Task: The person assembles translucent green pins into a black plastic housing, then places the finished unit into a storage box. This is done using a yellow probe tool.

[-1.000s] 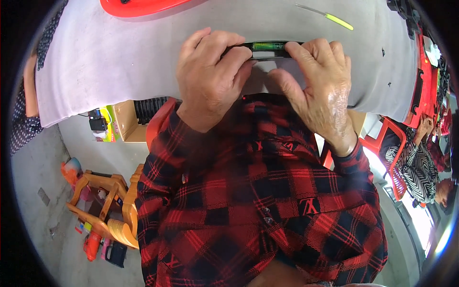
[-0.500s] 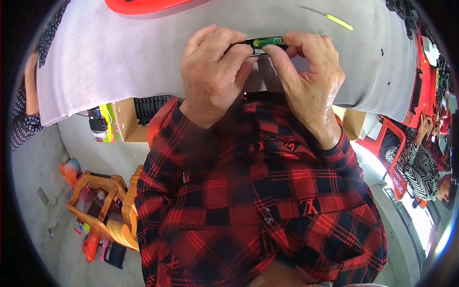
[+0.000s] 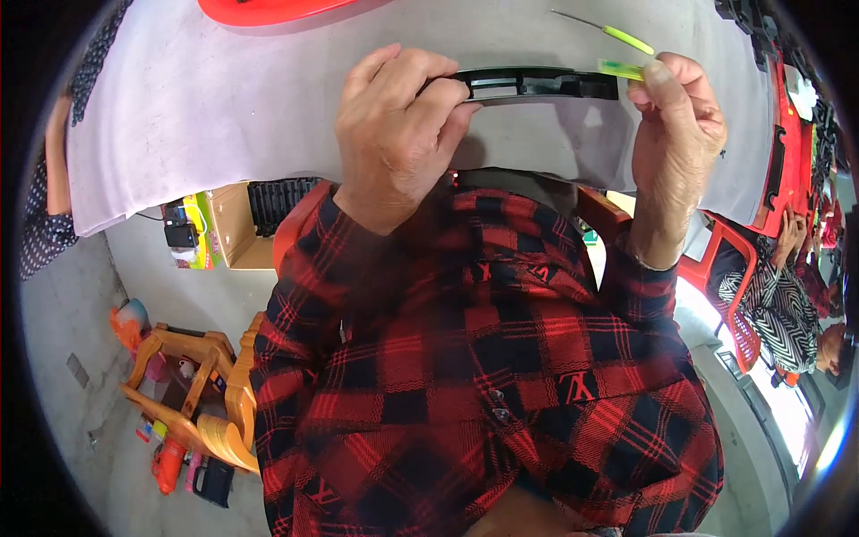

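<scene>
- Fingers of the right hand [image 3: 678, 116] pinch one green vial [image 3: 620, 69], which sat in the bar's middle half a second ago and is now just beside the bar's right end; whether they touch, I cannot tell.
- Left-hand fingers grip the left end of one black bar [image 3: 546, 83], as before; the left hand [image 3: 398, 134] has barely moved, while the right has swung outward.
- Farther out on the grey cloth [image 3: 224, 107]: one screwdriver [image 3: 628, 39] with a yellow-green handle, one red tray [image 3: 295, 14], partly in view.
</scene>
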`<state>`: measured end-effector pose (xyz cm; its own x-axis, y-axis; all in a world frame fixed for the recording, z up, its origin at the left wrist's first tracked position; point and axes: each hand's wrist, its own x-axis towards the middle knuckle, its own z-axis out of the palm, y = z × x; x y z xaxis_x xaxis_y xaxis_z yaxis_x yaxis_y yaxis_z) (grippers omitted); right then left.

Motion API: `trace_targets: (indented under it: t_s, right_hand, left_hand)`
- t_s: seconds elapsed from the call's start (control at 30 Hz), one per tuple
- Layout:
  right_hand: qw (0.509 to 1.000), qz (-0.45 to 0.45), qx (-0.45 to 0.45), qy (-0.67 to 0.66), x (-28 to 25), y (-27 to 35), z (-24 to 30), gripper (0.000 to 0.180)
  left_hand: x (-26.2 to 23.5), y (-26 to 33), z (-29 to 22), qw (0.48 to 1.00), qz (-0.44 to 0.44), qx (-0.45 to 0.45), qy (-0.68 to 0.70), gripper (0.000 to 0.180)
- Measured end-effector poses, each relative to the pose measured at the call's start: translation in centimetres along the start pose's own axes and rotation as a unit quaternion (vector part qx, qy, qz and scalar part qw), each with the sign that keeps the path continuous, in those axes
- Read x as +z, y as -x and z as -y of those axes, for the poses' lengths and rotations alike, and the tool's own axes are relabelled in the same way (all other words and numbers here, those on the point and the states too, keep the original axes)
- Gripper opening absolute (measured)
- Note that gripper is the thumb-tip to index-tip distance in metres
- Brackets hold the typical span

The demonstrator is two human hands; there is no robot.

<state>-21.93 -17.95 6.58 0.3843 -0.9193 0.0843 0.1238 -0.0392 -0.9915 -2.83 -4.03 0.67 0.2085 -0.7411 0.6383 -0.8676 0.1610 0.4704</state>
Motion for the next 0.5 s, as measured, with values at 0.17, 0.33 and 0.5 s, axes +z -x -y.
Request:
trace_targets:
  t_s: [0.17,0.33,0.5]
  right_hand:
    - [0.999,-0.033,0.009,-0.003,-2.1,0.1,-1.2,0.006]
    - [0.996,-0.027,0.055,-0.066,-3.5,0.6,-1.5,0.006]
    - [0.987,0.028,0.109,-0.111,-3.9,1.3,-1.6,0.005]
  left_hand:
    - [0.3,0.2,0.0,1.000,-0.012,-0.005,-0.004,0.028]
    - [-1.0,0.0,0.0,0.999,0.038,-0.016,-0.012,0.029]
    - [-2.3,1.3,0.3,0.998,0.004,-0.059,0.000,0.036]
